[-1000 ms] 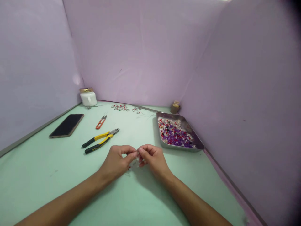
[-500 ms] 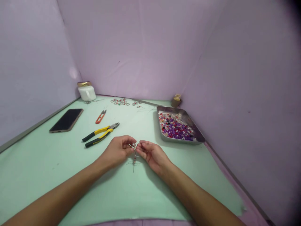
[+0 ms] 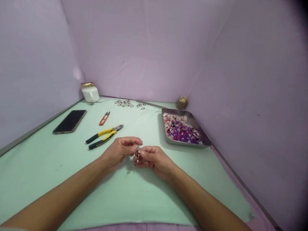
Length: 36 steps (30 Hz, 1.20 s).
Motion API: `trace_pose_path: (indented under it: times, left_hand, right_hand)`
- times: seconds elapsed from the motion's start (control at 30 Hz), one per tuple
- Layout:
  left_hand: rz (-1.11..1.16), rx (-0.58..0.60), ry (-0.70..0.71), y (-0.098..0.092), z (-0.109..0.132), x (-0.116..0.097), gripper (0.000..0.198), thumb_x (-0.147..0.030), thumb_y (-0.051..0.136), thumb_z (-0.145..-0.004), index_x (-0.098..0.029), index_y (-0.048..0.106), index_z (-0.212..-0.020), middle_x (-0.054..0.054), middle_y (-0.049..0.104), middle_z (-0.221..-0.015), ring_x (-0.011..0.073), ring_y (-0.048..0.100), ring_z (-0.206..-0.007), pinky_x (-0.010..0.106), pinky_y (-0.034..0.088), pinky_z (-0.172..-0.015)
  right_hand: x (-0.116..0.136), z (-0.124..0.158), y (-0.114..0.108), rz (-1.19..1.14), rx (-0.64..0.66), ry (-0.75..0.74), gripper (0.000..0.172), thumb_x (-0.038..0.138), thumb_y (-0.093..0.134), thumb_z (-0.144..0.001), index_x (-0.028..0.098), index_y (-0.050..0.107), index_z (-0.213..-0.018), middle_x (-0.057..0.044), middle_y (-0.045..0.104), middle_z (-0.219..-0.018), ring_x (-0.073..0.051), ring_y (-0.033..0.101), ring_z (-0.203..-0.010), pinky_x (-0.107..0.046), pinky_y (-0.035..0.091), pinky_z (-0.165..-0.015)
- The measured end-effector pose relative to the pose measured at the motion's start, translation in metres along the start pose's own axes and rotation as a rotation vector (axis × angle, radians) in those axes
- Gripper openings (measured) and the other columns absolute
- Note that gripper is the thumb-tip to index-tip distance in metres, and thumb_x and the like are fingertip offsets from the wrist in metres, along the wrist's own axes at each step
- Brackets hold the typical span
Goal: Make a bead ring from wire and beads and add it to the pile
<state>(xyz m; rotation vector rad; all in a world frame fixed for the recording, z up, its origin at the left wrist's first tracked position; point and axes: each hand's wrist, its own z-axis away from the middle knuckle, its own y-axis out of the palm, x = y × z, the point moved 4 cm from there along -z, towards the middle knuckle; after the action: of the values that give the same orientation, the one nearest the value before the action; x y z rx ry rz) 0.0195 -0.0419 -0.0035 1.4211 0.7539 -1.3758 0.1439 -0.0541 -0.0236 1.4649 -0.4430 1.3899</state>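
Between my two hands hangs a short beaded wire strand (image 3: 138, 154), with pale, gold-toned and dark beads; thin wire ends show faintly at its bottom. My left hand (image 3: 120, 150) pinches the strand's top between thumb and fingertips. Lower down, my right hand (image 3: 155, 158) is closed on the same strand, thumb against bent fingers. Both hands are just above the green tabletop (image 3: 115, 199). Parts of the strand are covered by the fingers.
Yellow-and-black pliers (image 3: 104, 136), orange thread snips (image 3: 104, 118) and a phone (image 3: 69, 122) lie left. A metal tray (image 3: 186, 145) of mixed beads stands right. Beaded rings (image 3: 124, 103), a white jar (image 3: 90, 94) and a small brown pot (image 3: 182, 102) are at the back.
My right hand has turned and its fingers have closed on the strand, which now hangs tilted to the left. The view has shifted slightly.
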Motion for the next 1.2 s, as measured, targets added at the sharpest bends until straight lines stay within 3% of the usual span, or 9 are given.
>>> trace_pose_path:
  times: [0.2, 0.3, 0.43, 0.8, 0.93, 1.2]
  left_hand:
    - [-0.103, -0.045, 0.005, 0.0, -0.002, 0.003, 0.02, -0.023, 0.064, -0.065, -0.016, 0.065, -0.084, 0.0, 0.06, -0.061, 0.0118, 0.049, -0.056, 0.027, 0.037, -0.057]
    - [-0.201, -0.105, 0.045, -0.001, 0.001, 0.0, 0.022, -0.022, 0.064, -0.066, -0.018, 0.064, -0.087, -0.001, 0.06, -0.068, 0.0089, 0.044, -0.054, 0.024, 0.035, -0.056]
    - [-0.295, -0.174, 0.051, 0.0, 0.005, -0.005, 0.011, -0.022, 0.064, -0.063, -0.015, 0.065, -0.072, -0.003, 0.056, -0.058, 0.009, 0.043, -0.052, 0.022, 0.034, -0.053]
    - [-0.335, -0.241, 0.04, 0.004, 0.007, -0.009, 0.007, -0.02, 0.062, -0.06, -0.014, 0.064, -0.064, -0.005, 0.053, -0.048, 0.0086, 0.042, -0.046, 0.021, 0.034, -0.047]
    - [-0.406, -0.25, 0.073, 0.007, 0.013, -0.017, 0.006, -0.019, 0.059, -0.061, -0.015, 0.063, -0.063, -0.005, 0.051, -0.047, 0.0087, 0.042, -0.047, 0.021, 0.035, -0.048]
    - [-0.628, -0.233, 0.12, 0.013, 0.019, -0.019, 0.011, -0.018, 0.053, -0.065, -0.016, 0.061, -0.057, -0.003, 0.053, -0.048, 0.011, 0.046, -0.048, 0.022, 0.034, -0.046]
  right_hand:
    - [0.006, 0.0, -0.001, 0.087, -0.066, -0.141, 0.019, 0.032, 0.064, -0.066, 0.014, 0.065, -0.07, -0.002, 0.063, -0.067, -0.011, 0.056, -0.06, -0.026, 0.044, -0.061]
    - [0.013, 0.002, -0.005, 0.23, -0.203, -0.253, 0.014, 0.027, 0.066, -0.063, 0.015, 0.064, -0.068, -0.001, 0.062, -0.061, -0.01, 0.055, -0.056, -0.025, 0.044, -0.058]
    - [0.024, 0.008, -0.006, 0.477, -0.372, -0.37, 0.009, 0.022, 0.067, -0.061, 0.016, 0.065, -0.067, -0.002, 0.065, -0.064, -0.013, 0.058, -0.06, -0.026, 0.045, -0.06]
    - [0.023, 0.011, -0.004, 0.628, -0.389, -0.487, 0.007, 0.02, 0.064, -0.065, 0.016, 0.064, -0.071, -0.003, 0.065, -0.07, -0.015, 0.061, -0.066, -0.028, 0.049, -0.065]
    - [0.032, 0.018, 0.003, 0.734, -0.396, -0.588, 0.005, 0.019, 0.061, -0.067, 0.017, 0.065, -0.07, -0.003, 0.063, -0.069, -0.014, 0.059, -0.064, -0.025, 0.048, -0.057]
    - [0.029, 0.018, 0.005, 0.712, -0.382, -0.53, 0.01, 0.023, 0.058, -0.069, 0.014, 0.062, -0.067, -0.004, 0.061, -0.064, -0.013, 0.056, -0.056, -0.023, 0.046, -0.049]
